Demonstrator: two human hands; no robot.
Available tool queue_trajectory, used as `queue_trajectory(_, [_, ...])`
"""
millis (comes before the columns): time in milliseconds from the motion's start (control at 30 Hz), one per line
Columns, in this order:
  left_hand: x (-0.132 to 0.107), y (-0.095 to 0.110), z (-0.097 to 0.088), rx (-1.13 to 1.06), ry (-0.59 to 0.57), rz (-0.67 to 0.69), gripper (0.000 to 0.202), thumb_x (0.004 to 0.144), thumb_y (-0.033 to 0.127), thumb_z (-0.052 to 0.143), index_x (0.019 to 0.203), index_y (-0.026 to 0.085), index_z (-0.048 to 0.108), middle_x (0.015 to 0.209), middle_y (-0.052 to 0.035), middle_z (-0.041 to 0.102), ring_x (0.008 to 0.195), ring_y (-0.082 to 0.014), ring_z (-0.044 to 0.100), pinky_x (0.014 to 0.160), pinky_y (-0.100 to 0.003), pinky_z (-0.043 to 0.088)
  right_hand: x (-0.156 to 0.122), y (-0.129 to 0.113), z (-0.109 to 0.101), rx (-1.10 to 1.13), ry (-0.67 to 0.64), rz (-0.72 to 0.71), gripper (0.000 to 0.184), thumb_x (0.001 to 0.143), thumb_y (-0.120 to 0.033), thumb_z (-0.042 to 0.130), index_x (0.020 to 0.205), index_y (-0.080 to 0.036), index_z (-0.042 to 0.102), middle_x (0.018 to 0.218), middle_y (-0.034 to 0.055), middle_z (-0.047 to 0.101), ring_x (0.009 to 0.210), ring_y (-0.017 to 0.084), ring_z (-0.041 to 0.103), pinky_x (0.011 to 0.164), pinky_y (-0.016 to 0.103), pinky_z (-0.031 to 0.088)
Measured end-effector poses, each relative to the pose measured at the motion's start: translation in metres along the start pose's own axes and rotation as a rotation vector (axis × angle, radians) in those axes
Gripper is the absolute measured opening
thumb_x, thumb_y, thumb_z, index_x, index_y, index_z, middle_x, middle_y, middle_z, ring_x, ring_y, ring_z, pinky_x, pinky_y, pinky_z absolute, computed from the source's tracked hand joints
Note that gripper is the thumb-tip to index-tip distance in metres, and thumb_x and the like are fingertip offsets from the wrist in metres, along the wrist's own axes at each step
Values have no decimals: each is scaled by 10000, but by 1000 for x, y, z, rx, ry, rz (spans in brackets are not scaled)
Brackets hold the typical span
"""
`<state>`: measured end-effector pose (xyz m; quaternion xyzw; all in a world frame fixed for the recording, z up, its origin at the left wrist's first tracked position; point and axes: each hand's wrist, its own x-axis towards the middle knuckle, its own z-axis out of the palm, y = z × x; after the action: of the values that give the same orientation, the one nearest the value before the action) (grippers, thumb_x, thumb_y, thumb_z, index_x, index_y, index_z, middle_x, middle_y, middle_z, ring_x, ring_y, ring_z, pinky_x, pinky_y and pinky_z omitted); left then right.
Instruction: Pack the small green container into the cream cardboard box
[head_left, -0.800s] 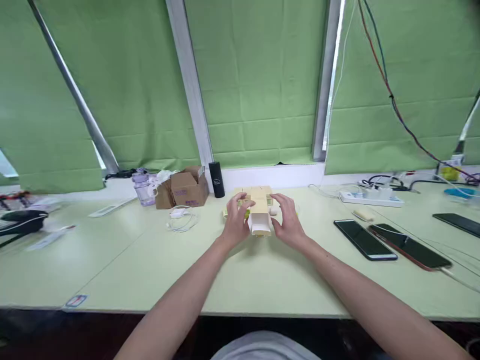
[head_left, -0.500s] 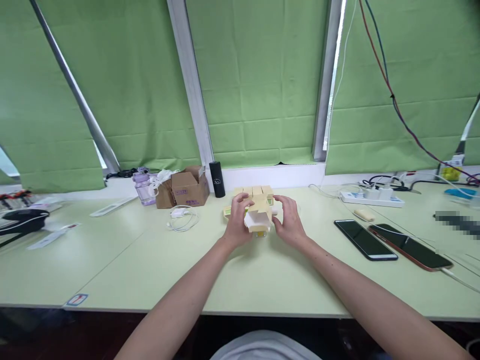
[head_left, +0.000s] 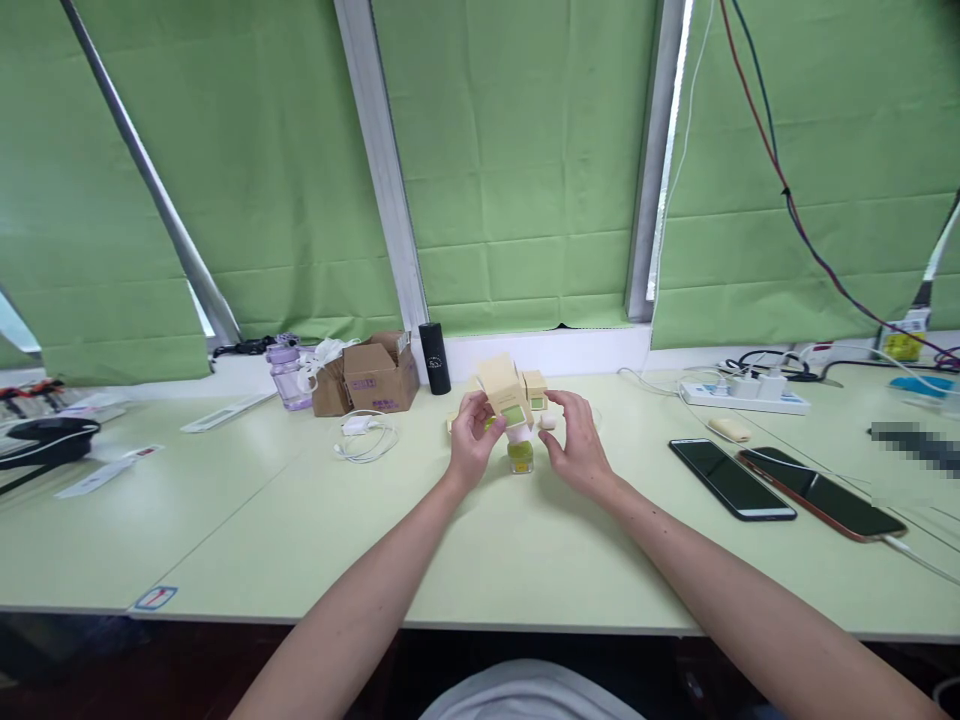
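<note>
My left hand (head_left: 471, 445) grips a small yellow cardboard box (head_left: 502, 390) with a green square on its face, tilted over a little glass bottle. That bottle (head_left: 520, 456) stands upright on the table, with a white cap and yellow-green contents. To the right of it, my right hand (head_left: 579, 440) is held with thumb and fingers apart, holding nothing. Between this hand and the box sits a small white cap-like object (head_left: 548, 422). Another yellow box (head_left: 535, 388) stands behind, partly hidden by the held one.
Two phones (head_left: 730, 480) lie to the right, near a white power strip (head_left: 744, 398). Toward the back left are a brown carton (head_left: 381, 375), a black cylinder (head_left: 434, 360), a purple bottle (head_left: 289, 377) and a white charger with cable (head_left: 358, 425). The table's front edge (head_left: 555, 628) is close.
My left hand has turned the yellow box, so its open end no longer faces me and its green square shows. The bottle beneath is now uncovered. My right hand has barely moved.
</note>
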<state>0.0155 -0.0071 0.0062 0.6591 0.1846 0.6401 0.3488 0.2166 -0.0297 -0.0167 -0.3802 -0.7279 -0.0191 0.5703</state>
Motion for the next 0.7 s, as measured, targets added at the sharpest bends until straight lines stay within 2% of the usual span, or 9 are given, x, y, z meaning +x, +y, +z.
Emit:
queue_trajectory(100, [0,0,1,-41,17,-79,584,866,492,809,1319,177,621,1256,-136,624,1064,-237,690,961,-379,569,0,-2,0,70,-18,-12,606,922,-206,591,1487,-319,402,1407,130,531,1307,346,522,1023,588,532])
queue_trajectory(233, [-1,0,2,-36,51,-107,680,853,503,817,1395,234,506,1268,-110,585,981,-199,706,845,-328,576,0,-7,0,184,-54,-52,619,915,-183,586,1488,-333,406,1420,127,496,1236,317,581,947,534,580])
queue_trajectory(400, [0,1,4,-35,70,-148,688,821,519,839,1319,252,447,1209,-73,551,901,-159,696,795,-298,564,-1,-13,0,299,-83,-43,611,931,-176,578,1492,-356,418,1489,120,417,1193,283,628,982,530,592])
queue_trajectory(533, [-1,0,4,-17,60,-175,677,802,532,848,1265,249,444,1182,-55,543,837,-138,680,761,-286,553,-2,-14,1,339,-102,-32,596,944,-191,587,1490,-375,436,1509,114,386,1241,281,610,1015,533,600])
queue_trajectory(700, [-2,-3,4,8,47,-181,641,798,552,842,1219,237,476,1184,-64,552,892,-158,673,782,-294,551,-2,-15,1,365,-122,1,499,960,-203,582,1426,-364,507,1497,110,382,1277,273,588,1051,526,593])
